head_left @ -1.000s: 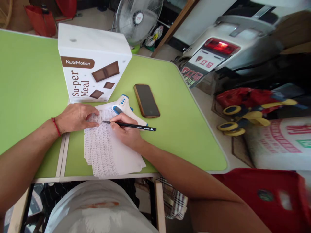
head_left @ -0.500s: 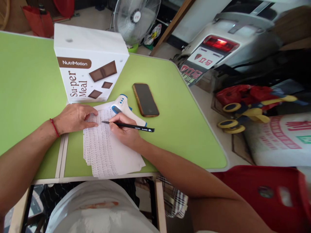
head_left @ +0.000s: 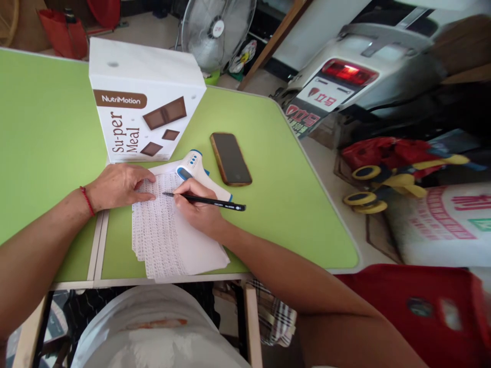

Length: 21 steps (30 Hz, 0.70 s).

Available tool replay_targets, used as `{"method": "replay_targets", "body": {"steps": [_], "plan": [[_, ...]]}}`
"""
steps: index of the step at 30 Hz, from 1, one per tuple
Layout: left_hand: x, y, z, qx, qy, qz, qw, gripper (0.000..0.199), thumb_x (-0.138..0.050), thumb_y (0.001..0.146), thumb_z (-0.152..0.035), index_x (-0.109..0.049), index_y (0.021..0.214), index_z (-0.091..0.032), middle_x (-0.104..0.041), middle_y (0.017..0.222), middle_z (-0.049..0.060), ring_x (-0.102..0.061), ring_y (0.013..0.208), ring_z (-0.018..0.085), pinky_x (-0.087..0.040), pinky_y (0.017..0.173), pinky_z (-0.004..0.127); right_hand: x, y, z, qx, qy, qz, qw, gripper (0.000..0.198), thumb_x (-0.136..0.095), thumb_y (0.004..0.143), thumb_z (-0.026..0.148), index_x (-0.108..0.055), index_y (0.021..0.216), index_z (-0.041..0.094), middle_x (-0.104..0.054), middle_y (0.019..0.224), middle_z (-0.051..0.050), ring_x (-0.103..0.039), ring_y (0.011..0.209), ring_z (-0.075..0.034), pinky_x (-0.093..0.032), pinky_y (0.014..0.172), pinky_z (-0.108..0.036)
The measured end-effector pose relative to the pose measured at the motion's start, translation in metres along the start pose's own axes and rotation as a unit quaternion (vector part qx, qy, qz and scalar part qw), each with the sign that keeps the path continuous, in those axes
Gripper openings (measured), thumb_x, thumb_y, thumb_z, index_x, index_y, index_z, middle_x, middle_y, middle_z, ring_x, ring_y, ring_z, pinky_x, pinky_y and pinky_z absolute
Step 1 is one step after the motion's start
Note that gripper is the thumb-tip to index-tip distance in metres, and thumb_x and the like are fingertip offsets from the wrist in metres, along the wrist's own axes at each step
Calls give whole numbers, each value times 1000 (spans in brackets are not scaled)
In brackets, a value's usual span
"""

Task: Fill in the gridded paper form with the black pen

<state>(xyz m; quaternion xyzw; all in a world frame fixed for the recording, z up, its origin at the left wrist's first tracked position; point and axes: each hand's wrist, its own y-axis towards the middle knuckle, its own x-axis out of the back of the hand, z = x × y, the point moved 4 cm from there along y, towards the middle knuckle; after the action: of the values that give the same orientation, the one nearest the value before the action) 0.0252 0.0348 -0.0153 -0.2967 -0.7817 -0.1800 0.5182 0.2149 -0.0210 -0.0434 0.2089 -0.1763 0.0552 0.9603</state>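
Observation:
Several sheets of paper [head_left: 199, 250] lie fanned on the green table, the top one partly filled with dense rows of handwriting. My right hand [head_left: 199, 212] grips a black pen [head_left: 213, 202], its tip at the edge of the written rows. Resting on the upper left of the sheets is my left hand [head_left: 118, 186], a red cord at its wrist, with thumb and fingers apart. Just above my right hand lies a white and blue infrared thermometer [head_left: 197, 166], partly over the paper.
A white NutriMotion box [head_left: 149, 102] stands upright behind my left hand. To the right lies a phone [head_left: 231, 158] in a brown case. Beyond the green table [head_left: 291, 204] are a fan [head_left: 217, 38], a white scooter [head_left: 345, 71] and a red chair [head_left: 414, 301].
The pen and my right hand have shifted very slightly within the page. My left hand stays put on the sheets, and the whole view has moved a little.

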Motion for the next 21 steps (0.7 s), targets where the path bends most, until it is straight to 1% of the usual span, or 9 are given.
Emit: {"method": "replay_targets", "body": {"steps": [3,8,12,17,21], "plan": [[-1,1,3,-1,-2,-2,1000,37,-73,85,-44,-77,113,-19,-66,73,-1,-54,63,13,-34,61,26,0,0,0,5,-2,0,1000,10,-56,84,20,-54,75,23,-55,64,5,-45,56,-10,-42,56,-27],[-2,1,3,5,-5,3,1000,39,-74,85,-44,-76,115,-19,-67,75,-1,-55,64,14,-34,61,26,2,0,2,21,22,-25,999,9,-57,84,18,-57,77,23,-54,63,6,-44,54,-10,-39,51,-25],[0,0,-1,12,1,12,1000,37,-74,85,-42,-76,115,-19,-66,74,-1,-54,63,13,-33,61,26,1,0,3,30,33,5,999,8,-58,84,17,-58,78,23,-56,63,6,-45,54,-9,-39,51,-24],[1,-1,-2,14,5,11,1000,37,-74,86,-42,-76,115,-19,-66,74,-1,-54,63,13,-33,61,26,-1,-1,1,11,7,21,1000,8,-56,85,20,-59,79,23,-58,65,5,-45,56,-10,-40,53,-25],[0,0,0,9,2,7,1000,37,-74,86,-43,-77,114,-19,-66,73,-1,-54,63,13,-32,61,26,-2,-2,0,14,-2,28,1000,7,-56,86,21,-58,79,23,-58,68,4,-47,58,-10,-42,55,-26]]}}
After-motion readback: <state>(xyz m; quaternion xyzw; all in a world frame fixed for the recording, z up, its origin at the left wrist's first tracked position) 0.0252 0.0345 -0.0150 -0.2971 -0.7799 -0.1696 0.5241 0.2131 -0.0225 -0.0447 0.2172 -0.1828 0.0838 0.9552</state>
